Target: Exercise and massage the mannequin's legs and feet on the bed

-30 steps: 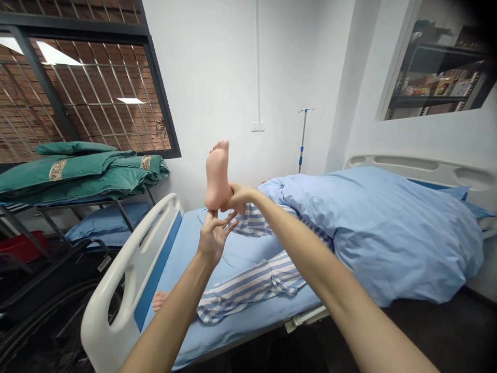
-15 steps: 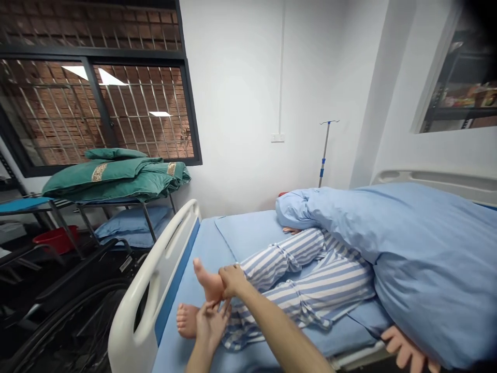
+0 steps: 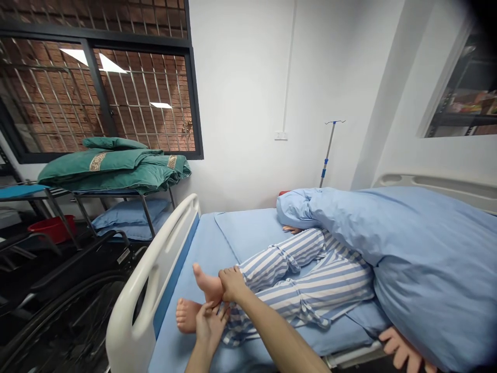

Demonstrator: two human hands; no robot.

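Observation:
A manikin in blue-and-white striped trousers (image 3: 337, 274) lies on the bed, its bare feet toward the left end. My right hand (image 3: 233, 284) is wrapped over the ankle of its far foot (image 3: 207, 285), at the trouser cuff. Just below, my left hand (image 3: 209, 322) has its fingers curled against the underside of that same ankle. The near foot (image 3: 187, 315) lies beside my left hand, which partly covers its ankle. A blue quilt (image 3: 423, 243) covers the manikin's upper body. One manikin hand (image 3: 404, 349) sticks out at the near edge, another (image 3: 292, 229) at the far side.
The white footboard (image 3: 128, 305) rises left of the feet, with a black wheelchair (image 3: 81, 300) beyond it. Green bedding (image 3: 116, 168) lies stacked on a rack under the barred window. An IV pole (image 3: 326, 160) stands behind the bed.
The camera view has tilted slightly, so the room has shifted. My hands keep their places at the ankle, and the manikin's legs look nearly the same.

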